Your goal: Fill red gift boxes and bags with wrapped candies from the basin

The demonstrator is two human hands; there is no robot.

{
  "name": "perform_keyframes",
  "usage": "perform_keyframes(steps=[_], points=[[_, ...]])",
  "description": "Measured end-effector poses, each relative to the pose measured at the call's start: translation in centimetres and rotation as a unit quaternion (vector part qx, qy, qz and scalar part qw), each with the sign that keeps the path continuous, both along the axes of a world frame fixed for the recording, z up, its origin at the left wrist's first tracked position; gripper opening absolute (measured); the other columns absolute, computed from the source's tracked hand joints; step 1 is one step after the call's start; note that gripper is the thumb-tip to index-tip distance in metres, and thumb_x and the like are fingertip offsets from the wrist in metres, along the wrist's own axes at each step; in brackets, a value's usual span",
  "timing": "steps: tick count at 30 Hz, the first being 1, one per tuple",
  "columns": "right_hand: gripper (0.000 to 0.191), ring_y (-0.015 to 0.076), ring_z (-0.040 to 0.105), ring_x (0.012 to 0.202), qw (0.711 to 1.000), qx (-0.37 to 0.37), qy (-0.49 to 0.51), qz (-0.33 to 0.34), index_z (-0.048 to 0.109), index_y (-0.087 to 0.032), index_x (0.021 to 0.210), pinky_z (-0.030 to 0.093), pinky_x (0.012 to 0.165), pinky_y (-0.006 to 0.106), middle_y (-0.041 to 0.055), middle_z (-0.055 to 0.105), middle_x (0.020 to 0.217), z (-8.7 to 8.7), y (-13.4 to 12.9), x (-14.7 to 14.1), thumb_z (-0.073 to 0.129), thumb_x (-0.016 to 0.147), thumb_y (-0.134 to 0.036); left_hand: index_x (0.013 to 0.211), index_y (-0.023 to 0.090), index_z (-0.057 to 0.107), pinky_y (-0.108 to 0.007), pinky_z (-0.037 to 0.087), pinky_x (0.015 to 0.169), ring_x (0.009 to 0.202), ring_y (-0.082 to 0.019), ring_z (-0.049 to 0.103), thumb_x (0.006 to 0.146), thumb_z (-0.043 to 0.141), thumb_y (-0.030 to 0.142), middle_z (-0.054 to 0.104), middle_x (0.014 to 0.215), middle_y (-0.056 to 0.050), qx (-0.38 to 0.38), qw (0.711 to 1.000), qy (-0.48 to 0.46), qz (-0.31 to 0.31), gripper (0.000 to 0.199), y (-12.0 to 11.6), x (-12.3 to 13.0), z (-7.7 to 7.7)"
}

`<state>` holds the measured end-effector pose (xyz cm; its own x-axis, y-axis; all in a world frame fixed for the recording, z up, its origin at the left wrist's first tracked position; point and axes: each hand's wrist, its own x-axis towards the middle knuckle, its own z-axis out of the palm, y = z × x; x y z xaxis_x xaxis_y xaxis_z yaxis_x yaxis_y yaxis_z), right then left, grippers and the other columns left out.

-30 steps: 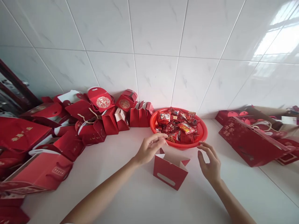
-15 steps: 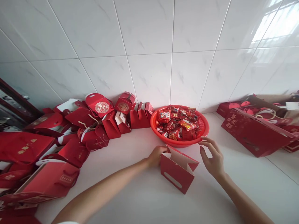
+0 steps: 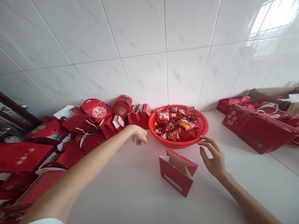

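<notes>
An open-topped red paper box (image 3: 177, 175) stands upright on the white counter, touched by neither hand. Behind it, a red plastic basket (image 3: 205, 126) holds several red-wrapped snack packets (image 3: 187, 124). My left hand (image 3: 139, 135) hovers left of the basket with its fingers curled downward; whether anything is between them cannot be made out. To the right of the box, beside the basket's front right rim, my right hand (image 3: 213, 156) has its thumb and fingers apart, with nothing in it.
Red gift boxes and bags (image 3: 93, 124) are piled along the left side and against the tiled wall (image 3: 144, 74). On the right, a large red bag (image 3: 259, 130) lies in front of more red boxes and a brown carton.
My left hand has let go of the paper box and moved left and up, toward the small boxes by the wall. The right hand has stayed almost in place.
</notes>
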<state>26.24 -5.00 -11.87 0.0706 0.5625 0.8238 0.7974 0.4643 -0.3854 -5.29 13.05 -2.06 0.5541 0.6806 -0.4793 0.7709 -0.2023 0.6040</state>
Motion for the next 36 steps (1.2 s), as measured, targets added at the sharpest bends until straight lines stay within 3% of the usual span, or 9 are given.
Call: perform_keyframes(steps=[3, 6, 8, 12, 16, 24, 30, 33, 36], points=[[0.017, 0.0216, 0.07, 0.099, 1.0, 0.006, 0.001, 0.004, 0.063, -0.025, 0.1, 0.057, 0.08, 0.033, 0.009, 0.067, 0.116, -0.1, 0.0, 0.0, 0.052, 0.094, -0.013, 0.047, 0.021, 0.065, -0.025, 0.042, 0.042, 0.038, -0.019, 0.057, 0.048, 0.08, 0.03, 0.06, 0.041, -0.002, 0.033, 0.999, -0.008, 0.042, 0.017, 2.0, -0.5, 3.6], [0.018, 0.021, 0.07, 0.099, 1.0, 0.008, 0.001, 0.01, 0.063, -0.025, 0.1, 0.057, 0.079, 0.032, 0.0088, 0.067, 0.116, 0.0, 0.1, 0.0, 0.053, 0.094, -0.012, 0.059, 0.02, 0.074, -0.025, 0.049, 0.052, 0.056, -0.021, 0.069, 0.059, 0.076, 0.033, 0.072, 0.06, -0.006, 0.068, 0.997, -0.039, 0.013, 0.013, 2.4, 2.1, 5.1], [0.018, 0.0212, 0.07, 0.099, 1.0, 0.006, 0.002, 0.012, 0.064, -0.025, 0.1, 0.057, 0.08, 0.032, 0.0086, 0.067, 0.116, 0.0, 0.1, 0.0, 0.053, 0.094, -0.012, 0.074, 0.02, 0.078, -0.024, 0.052, 0.062, 0.069, -0.022, 0.073, 0.064, 0.073, 0.029, 0.076, 0.071, -0.005, 0.122, 0.988, -0.089, -0.015, 0.014, 2.1, 4.7, 4.3], [0.018, 0.0206, 0.07, 0.1, 1.0, 0.009, 0.002, 0.015, 0.063, -0.025, 0.101, 0.057, 0.081, 0.032, 0.0087, 0.067, 0.116, 0.0, 0.1, 0.1, 0.053, 0.094, -0.012, 0.109, 0.018, 0.075, -0.026, 0.054, 0.078, 0.092, -0.023, 0.073, 0.071, 0.07, 0.02, 0.077, 0.108, -0.009, 0.222, 0.97, -0.085, -0.044, 0.038, 1.4, 9.2, 0.7], [0.017, 0.021, 0.07, 0.099, 1.0, 0.009, 0.002, 0.01, 0.063, -0.024, 0.101, 0.057, 0.081, 0.033, 0.0094, 0.067, 0.115, -0.2, 0.2, 0.1, 0.052, 0.094, -0.012, 0.117, 0.016, 0.072, -0.035, 0.048, 0.101, 0.117, -0.031, 0.065, 0.07, 0.074, 0.022, 0.071, 0.125, -0.014, 0.26, 0.961, -0.081, -0.051, 0.047, 1.5, 11.2, -2.0], [0.018, 0.0208, 0.071, 0.09, 1.0, 0.011, 0.016, 0.016, 0.066, -0.025, 0.095, 0.057, 0.077, 0.034, 0.0087, 0.07, 0.11, 0.0, 0.5, 0.3, 0.052, 0.093, -0.012, 0.113, 0.017, 0.073, -0.036, 0.05, 0.096, 0.109, -0.031, 0.067, 0.07, 0.075, 0.028, 0.073, 0.116, -0.013, 0.281, 0.954, -0.09, -0.054, 0.044, 1.9, 11.2, -3.6], [0.019, 0.0204, 0.066, 0.08, 1.0, 0.014, 0.024, 0.01, 0.066, -0.025, 0.084, 0.054, 0.072, 0.036, 0.006, 0.073, 0.098, 0.8, 0.8, 0.4, 0.053, 0.091, -0.012, 0.105, 0.018, 0.074, -0.036, 0.049, 0.092, 0.1, -0.029, 0.067, 0.078, 0.069, 0.037, 0.073, 0.108, -0.012, 0.305, 0.944, -0.121, -0.011, 0.034, 1.3, 11.8, -3.1], [0.02, 0.0201, 0.065, 0.076, 0.999, 0.027, 0.021, 0.022, 0.064, -0.024, 0.079, 0.053, 0.071, 0.036, 0.0041, 0.073, 0.087, 1.8, 1.9, 0.5, 0.053, 0.09, -0.012, 0.088, 0.018, 0.073, -0.037, 0.049, 0.086, 0.09, -0.027, 0.067, 0.086, 0.06, 0.044, 0.073, 0.091, -0.01, 0.312, 0.94, -0.134, 0.025, 0.029, 1.2, 13.2, -2.5], [0.019, 0.0209, 0.066, 0.079, 0.998, -0.005, 0.043, 0.049, 0.065, -0.024, 0.078, 0.053, 0.074, 0.036, 0.0039, 0.073, 0.084, 3.6, 4.2, 0.6, 0.052, 0.088, -0.014, 0.058, 0.019, 0.061, -0.037, 0.048, 0.076, 0.075, -0.027, 0.066, 0.078, 0.07, 0.051, 0.064, 0.063, -0.006, 0.288, 0.946, -0.138, 0.049, 0.038, 1.3, 14.8, -2.5]])
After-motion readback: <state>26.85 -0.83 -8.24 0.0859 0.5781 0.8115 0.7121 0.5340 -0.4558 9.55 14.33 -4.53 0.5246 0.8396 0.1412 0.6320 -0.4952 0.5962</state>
